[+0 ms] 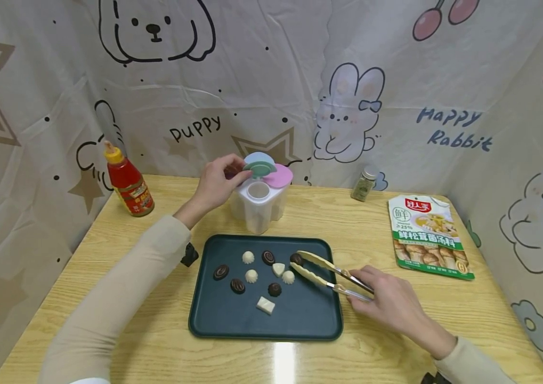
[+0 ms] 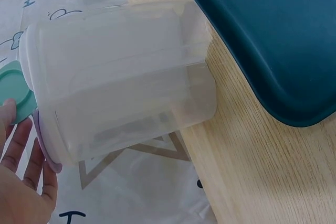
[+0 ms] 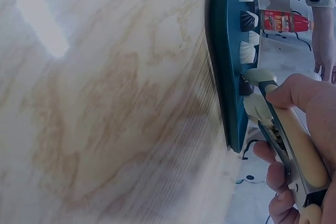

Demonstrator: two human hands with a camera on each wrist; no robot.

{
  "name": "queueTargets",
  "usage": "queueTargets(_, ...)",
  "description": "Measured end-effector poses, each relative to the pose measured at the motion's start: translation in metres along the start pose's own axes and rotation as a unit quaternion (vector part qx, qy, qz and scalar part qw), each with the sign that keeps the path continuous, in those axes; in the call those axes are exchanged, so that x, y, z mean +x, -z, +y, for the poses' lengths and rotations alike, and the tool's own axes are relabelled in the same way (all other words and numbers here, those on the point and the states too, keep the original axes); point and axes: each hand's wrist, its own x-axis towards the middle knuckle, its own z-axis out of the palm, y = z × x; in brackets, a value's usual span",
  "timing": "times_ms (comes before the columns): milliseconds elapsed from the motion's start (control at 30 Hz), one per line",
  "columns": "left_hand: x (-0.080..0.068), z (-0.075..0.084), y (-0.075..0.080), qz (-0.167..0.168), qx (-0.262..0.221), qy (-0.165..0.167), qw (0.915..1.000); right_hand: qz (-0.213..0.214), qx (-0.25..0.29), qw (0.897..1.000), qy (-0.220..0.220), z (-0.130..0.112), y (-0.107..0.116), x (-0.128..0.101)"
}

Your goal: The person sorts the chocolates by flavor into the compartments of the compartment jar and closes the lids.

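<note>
Left hand (image 1: pixel 220 180) pinches the round green plastic lid (image 1: pixel 260 169), raised, apparently to bare the opening (image 1: pixel 258 190) of the translucent plastic container (image 1: pixel 258 214) | my right hand (image 1: pixel 388 300) grips cream-tipped metal tongs (image 1: pixel 310 276), closing around a round dark-brown chocolate (image 1: pixel 296 259) on the dark-teal rectangular tray (image 1: pixel 225 326), presumably for steadiness.

The left arm (image 1: pixel 122 290), in a beige sleeve, stretches from the near left corner of the tabletop (image 1: pixel 165 320) toward its far edge, where the left hand (image 1: pixel 218 181) pinches, lower fingers slightly spread. The right forearm (image 1: pixel 470 365) enters by the near right corner; the right hand (image 1: pixel 391 298) grips, thumb opposite curled fingers.
</note>
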Motion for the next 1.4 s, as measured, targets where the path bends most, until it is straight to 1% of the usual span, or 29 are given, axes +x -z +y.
queueTargets(333, 0.000, -0.002, -0.001, 0.001, 0.008, -0.002, 1.0000, 0.008, 0.003, 1.000, 0.009, 0.003, -0.001, 0.002)
queueTargets(500, 0.001, -0.003, 0.000, 0.001, 0.004, -0.002, 1.0000, 0.031, 0.013, 0.999, 0.023, 0.003, 0.003, 0.006)
queueTargets(633, 0.001, -0.003, 0.001, 0.001, 0.002, -0.002, 1.0000, 0.060, 0.020, 0.997, 0.040, 0.001, 0.013, 0.014)
queueTargets(800, 0.001, -0.003, 0.002, 0.001, -0.001, -0.004, 1.0000, 0.107, 0.032, 0.991, 0.079, -0.004, 0.030, 0.030)
queueTargets(900, 0.001, -0.004, 0.002, 0.000, 0.000, -0.006, 1.0000, 0.128, 0.035, 0.986, 0.099, -0.008, 0.042, 0.042)
queueTargets(967, 0.002, -0.004, 0.002, 0.000, 0.002, -0.005, 1.0000, 0.135, 0.033, 0.985, 0.104, -0.010, 0.050, 0.051)
queueTargets(1100, 0.002, -0.003, 0.002, 0.001, 0.004, -0.008, 1.0000, 0.138, 0.027, 0.984, 0.112, -0.016, 0.065, 0.073)
queueTargets(1200, 0.002, -0.002, 0.002, 0.004, 0.003, -0.010, 0.9999, 0.132, 0.024, 0.984, 0.117, -0.019, 0.072, 0.090)
queueTargets(1400, 0.001, 0.000, 0.001, 0.002, 0.007, -0.007, 0.9999, 0.111, 0.007, 0.988, 0.111, -0.024, 0.077, 0.115)
